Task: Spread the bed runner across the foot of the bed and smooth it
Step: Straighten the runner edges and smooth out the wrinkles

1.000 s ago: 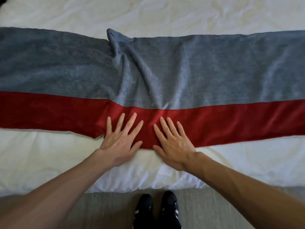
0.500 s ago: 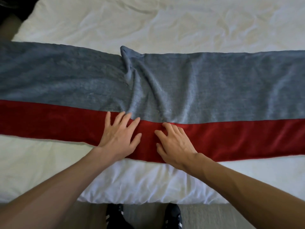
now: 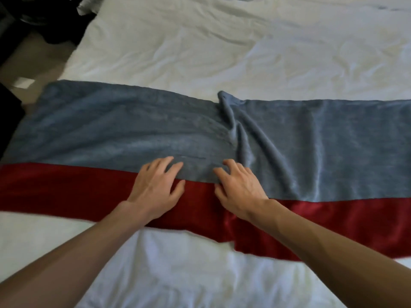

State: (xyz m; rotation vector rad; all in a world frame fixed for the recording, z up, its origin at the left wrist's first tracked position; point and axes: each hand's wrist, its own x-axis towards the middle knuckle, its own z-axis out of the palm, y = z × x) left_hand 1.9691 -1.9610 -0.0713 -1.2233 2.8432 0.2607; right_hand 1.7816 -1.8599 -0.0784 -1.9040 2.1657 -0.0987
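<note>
Here your two bare hands lie side by side on the long grey-and-red fabric bed runner (image 3: 111, 134), which stretches from left to right across the white, wrinkled bed sheet (image 3: 200, 52) and runs out of view at the right edge. Your left hand (image 3: 155, 187) rests palm down with its heel on the red satin-like band (image 3: 55, 187) along the near edge, and its fingers (image 3: 165, 166), slightly spread and bent, reach over the seam onto the grey plush upper part. Your right hand (image 3: 239, 188) sits just beside it, apart from it by a narrow strip of cloth, also palm down, with curled fingertips pressing into the grey pile; neither hand is closed around anything, both are flat against the fabric. Just beyond your right hand a bunched ridge of grey folds (image 3: 235, 127) rises and runs from the far edge of the runner down toward your fingers, with lighter creases fanning off to the right. The left half of the grey part lies fairly flat. The near red edge dips lower under your right forearm than on the left, and bare white sheet shows below it. A dark floor area (image 3: 13, 41) is visible past the bed's upper left corner.
</note>
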